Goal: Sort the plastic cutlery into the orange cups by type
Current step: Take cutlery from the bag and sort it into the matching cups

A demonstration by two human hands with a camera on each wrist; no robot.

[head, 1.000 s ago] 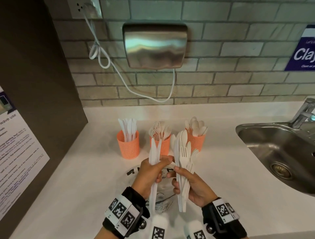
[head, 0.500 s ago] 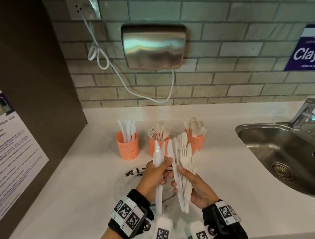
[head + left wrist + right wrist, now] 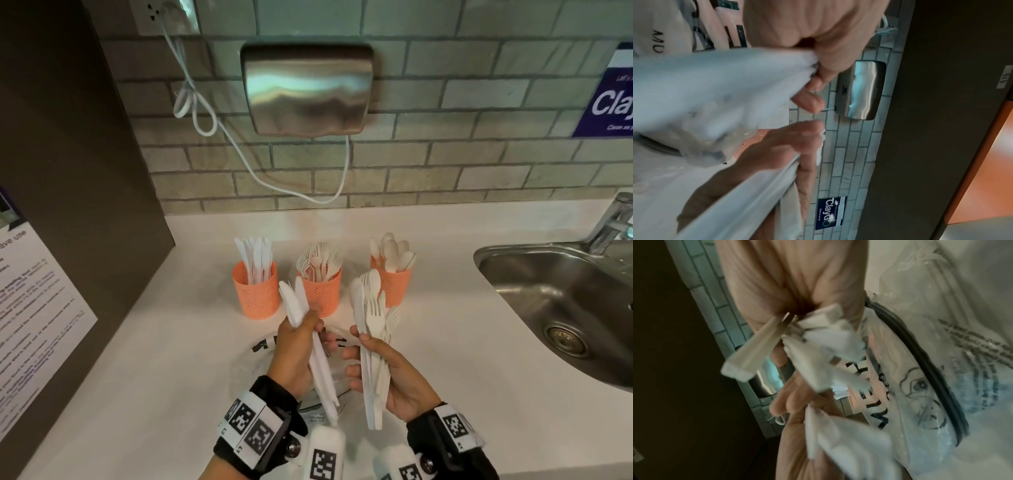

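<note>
Three orange mesh cups stand in a row on the white counter: the left cup [image 3: 256, 291] holds knives, the middle cup [image 3: 322, 291] forks, the right cup [image 3: 395, 284] spoons. My left hand [image 3: 294, 346] grips a few white plastic knives [image 3: 308, 339], blades tilted up and to the left, just in front of the left and middle cups. My right hand [image 3: 394, 373] holds a mixed bundle of cutlery [image 3: 371, 329], with forks, a spoon and a knife showing, upright in front of the right cup. In the wrist views the knives [image 3: 719, 91] and bundle handles [image 3: 813, 353] are blurred.
A clear printed plastic bag [image 3: 260, 359] lies on the counter under my hands. A steel sink [image 3: 561, 308] with a tap [image 3: 613, 222] is at the right. A dark panel [image 3: 68, 171] walls off the left. A metal hand dryer [image 3: 306, 89] hangs above the cups.
My left hand has drawn away to the left of the right-hand bundle and tilted its knives leftward, toward the knife cup. The right hand keeps its bundle upright.
</note>
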